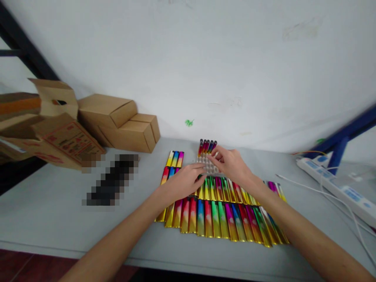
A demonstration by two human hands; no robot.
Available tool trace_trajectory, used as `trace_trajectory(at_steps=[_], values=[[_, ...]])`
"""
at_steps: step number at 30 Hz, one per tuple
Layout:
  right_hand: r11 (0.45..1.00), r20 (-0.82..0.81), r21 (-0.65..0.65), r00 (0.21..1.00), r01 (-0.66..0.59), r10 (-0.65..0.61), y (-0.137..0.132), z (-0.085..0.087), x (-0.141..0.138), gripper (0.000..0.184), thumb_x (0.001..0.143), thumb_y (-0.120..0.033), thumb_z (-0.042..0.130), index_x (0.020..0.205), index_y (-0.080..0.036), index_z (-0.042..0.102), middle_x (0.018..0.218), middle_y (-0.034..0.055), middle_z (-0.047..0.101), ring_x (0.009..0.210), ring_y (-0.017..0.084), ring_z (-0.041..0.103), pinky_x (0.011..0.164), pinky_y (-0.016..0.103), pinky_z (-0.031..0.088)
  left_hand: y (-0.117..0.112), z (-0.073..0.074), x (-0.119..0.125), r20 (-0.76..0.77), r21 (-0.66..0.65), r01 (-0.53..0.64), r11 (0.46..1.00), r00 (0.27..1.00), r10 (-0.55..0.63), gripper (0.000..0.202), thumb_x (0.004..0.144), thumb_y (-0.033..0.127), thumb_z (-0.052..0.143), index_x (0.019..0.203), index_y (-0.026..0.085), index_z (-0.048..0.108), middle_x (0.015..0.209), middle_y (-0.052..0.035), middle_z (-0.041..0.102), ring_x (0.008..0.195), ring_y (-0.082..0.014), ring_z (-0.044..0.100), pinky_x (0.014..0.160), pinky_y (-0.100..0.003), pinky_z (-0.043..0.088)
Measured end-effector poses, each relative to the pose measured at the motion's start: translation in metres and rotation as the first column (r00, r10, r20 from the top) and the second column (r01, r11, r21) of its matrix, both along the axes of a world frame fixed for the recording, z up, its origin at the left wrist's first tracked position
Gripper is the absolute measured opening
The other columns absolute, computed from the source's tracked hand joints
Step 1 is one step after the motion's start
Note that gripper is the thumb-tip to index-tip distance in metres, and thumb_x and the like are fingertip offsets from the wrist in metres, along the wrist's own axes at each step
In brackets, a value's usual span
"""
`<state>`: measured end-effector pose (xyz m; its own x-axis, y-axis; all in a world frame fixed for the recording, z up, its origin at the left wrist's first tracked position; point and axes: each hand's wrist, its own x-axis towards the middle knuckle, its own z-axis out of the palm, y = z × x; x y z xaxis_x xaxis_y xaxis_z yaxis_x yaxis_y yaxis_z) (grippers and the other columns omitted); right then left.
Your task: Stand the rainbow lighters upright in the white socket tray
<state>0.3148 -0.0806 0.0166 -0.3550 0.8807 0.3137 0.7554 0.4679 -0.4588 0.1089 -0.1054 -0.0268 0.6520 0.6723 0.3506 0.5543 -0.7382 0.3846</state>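
Rows of shiny rainbow-coloured sticks (223, 217) lie side by side on the grey table (53, 219). At the back stands a small clear tray (207, 164) with several upright sticks (206, 146) in its far row. My left hand (183, 181) rests on the near left edge of the tray, fingers curled. My right hand (230, 163) is over the tray's right side, fingers pinched near the upright sticks; what it holds is hidden. A short group of three sticks (175, 158) lies to the left of the tray.
Several cardboard boxes (117, 121) are stacked at the back left against the white wall. A blurred dark object (113, 179) lies left of the sticks. White power strips (337, 184) with cables sit at the right, near a blue frame (343, 137).
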Motion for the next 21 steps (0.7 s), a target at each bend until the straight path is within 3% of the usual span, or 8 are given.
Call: trace_trajectory(at_steps=[3, 6, 9, 11, 16, 21], values=[[0.997, 0.022, 0.056, 0.999, 0.045, -0.046, -0.012, 0.006, 0.019, 0.013, 0.097, -0.033, 0.06, 0.096, -0.021, 0.066, 0.068, 0.0021, 0.073, 0.056, 0.017, 0.065, 0.057, 0.029, 0.043, 0.003, 0.002, -0.003, 0.026, 0.01, -0.023, 1.0, 0.999, 0.023, 0.028, 0.103, 0.022, 0.048, 0.115, 0.017, 0.072, 0.124, -0.0092, 0.074, 0.118, -0.0221, 0.068, 0.109, -0.04, 0.051], [0.992, 0.033, 0.079, 0.994, 0.103, -0.106, -0.025, 0.014, 0.043, 0.018, 0.098, -0.038, 0.059, 0.096, -0.022, 0.067, 0.065, 0.0005, 0.072, 0.054, 0.017, 0.065, 0.057, 0.028, 0.043, 0.009, 0.013, -0.012, 0.014, 0.036, -0.2, 0.979, 0.98, 0.2, 0.024, 0.101, 0.021, 0.05, 0.102, 0.017, 0.073, 0.109, -0.0093, 0.076, 0.104, -0.0233, 0.071, 0.099, -0.039, 0.055], [0.979, 0.041, 0.107, 0.984, 0.171, -0.176, -0.038, 0.019, 0.069, 0.024, 0.099, -0.044, 0.055, 0.095, -0.023, 0.066, 0.062, -0.0002, 0.071, 0.05, 0.017, 0.064, 0.055, 0.029, 0.042, 0.019, 0.025, -0.027, -0.023, 0.093, -0.474, 0.876, 0.878, 0.477, 0.02, 0.098, 0.024, 0.053, 0.091, 0.018, 0.07, 0.096, -0.0087, 0.074, 0.094, -0.0242, 0.07, 0.09, -0.037, 0.055], [0.969, 0.034, 0.122, 0.975, 0.213, -0.219, -0.044, 0.02, 0.085, 0.028, 0.1, -0.048, 0.053, 0.095, -0.023, 0.066, 0.061, -0.0002, 0.07, 0.047, 0.017, 0.062, 0.052, 0.029, 0.04, 0.025, 0.029, -0.034, -0.076, 0.115, -0.576, 0.81, 0.808, 0.585, 0.021, 0.097, 0.031, 0.055, 0.088, 0.018, 0.069, 0.095, -0.0092, 0.072, 0.093, -0.0253, 0.069, 0.087, -0.037, 0.054], [0.943, -0.01, 0.143, 0.953, 0.301, -0.302, -0.052, 0.011, 0.114, 0.033, 0.1, -0.052, 0.052, 0.095, -0.023, 0.067, 0.058, -0.0009, 0.07, 0.043, 0.016, 0.059, 0.05, 0.028, 0.039, 0.03, 0.025, -0.033, -0.299, 0.181, -0.637, 0.749, 0.69, 0.659, 0.03, 0.097, 0.039, 0.051, 0.091, 0.017, 0.071, 0.097, -0.0124, 0.072, 0.094, -0.0303, 0.07, 0.084, -0.039, 0.054], [0.938, -0.02, 0.139, 0.948, 0.318, -0.318, -0.052, 0.004, 0.123, 0.028, 0.1, -0.047, 0.053, 0.099, -0.023, 0.066, 0.06, -0.0018, 0.069, 0.047, 0.016, 0.06, 0.054, 0.028, 0.039, 0.031, 0.021, -0.023, -0.366, 0.213, -0.654, 0.725, 0.635, 0.68, 0.035, 0.098, 0.038, 0.048, 0.095, 0.013, 0.073, 0.098, -0.017, 0.072, 0.093, -0.0336, 0.071, 0.08, -0.042, 0.056]])
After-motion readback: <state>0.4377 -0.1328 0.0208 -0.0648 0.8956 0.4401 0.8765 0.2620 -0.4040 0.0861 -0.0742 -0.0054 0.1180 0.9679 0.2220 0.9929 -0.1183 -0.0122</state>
